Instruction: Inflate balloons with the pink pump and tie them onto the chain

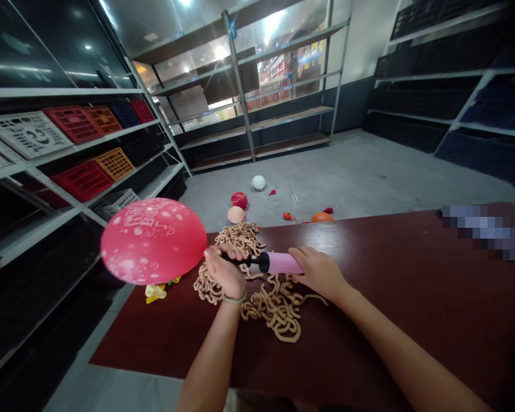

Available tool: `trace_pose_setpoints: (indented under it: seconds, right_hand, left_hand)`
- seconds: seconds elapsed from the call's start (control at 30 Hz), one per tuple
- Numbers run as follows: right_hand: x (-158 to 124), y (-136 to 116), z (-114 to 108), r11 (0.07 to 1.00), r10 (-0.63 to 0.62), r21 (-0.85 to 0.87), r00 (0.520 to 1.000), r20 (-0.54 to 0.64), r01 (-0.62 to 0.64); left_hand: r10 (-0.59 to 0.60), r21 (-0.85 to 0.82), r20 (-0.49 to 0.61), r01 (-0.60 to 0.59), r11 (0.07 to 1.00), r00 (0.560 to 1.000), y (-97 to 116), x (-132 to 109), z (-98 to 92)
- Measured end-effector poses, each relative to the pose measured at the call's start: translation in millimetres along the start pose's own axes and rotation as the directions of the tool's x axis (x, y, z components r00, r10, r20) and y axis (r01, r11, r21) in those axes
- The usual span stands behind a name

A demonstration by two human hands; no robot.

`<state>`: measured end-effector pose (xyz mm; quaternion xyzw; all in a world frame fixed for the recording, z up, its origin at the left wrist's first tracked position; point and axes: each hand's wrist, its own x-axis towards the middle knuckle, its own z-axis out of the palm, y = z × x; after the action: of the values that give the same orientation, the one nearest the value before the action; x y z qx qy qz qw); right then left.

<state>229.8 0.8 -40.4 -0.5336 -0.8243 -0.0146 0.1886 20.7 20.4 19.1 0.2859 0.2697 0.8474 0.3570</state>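
A large red balloon with white print is blown up at the left. My left hand, a green band at its wrist, is closed around the balloon's neck and the black end of a hand balloon pump. The pump has a pink barrel, and a black rod shows between barrel and left hand. My right hand is wrapped around the barrel's other end. Under both hands, tan rope-like strands lie in loose coils. The nozzle inside the balloon's neck is hidden by my fingers.
Limp yellow balloons lie on the dark red table beneath the red balloon. Beyond its far edge, several balloons, among them a white one, are on the floor. Shelves with plastic crates stand at the left.
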Motion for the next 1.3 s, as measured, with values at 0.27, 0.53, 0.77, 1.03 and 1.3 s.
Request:
trace_pose_setpoints:
  seconds: [0.27,0.53,0.77,1.03,1.3]
  right_hand:
    - [-1.1,5.1,-6.0,1.0,-0.012,-0.017,1.0,0.002,0.012]
    - [-5.8,-21.3,-1.1,0.991,-0.129,0.021,0.991,-0.044,0.13]
    - [-6.0,-7.0,-8.9,0.97,-0.243,-0.036,0.968,-0.06,0.241]
    - [-6.5,35.1,-13.2,0.99,-0.096,-0.111,0.994,-0.047,0.09]
    - [-1.4,5.3,-2.9,0.942,-0.31,-0.12,0.949,0.051,0.314]
  left_hand:
    - [0.035,-0.016,-0.126,-0.037,0.999,0.991,12.5,13.5,-2.4]
    - [-0.117,0.004,-0.079,0.117,0.993,0.99,-6.0,-10.2,5.1]
    - [-0.167,0.073,-0.087,0.174,0.982,0.982,-3.6,3.1,-2.8]
    - [0.047,0.133,-0.24,-0.015,0.991,0.97,14.0,53.2,-36.2]
    - [-0.079,0.206,-0.008,0.079,0.975,0.997,-1.2,34.1,-31.5]
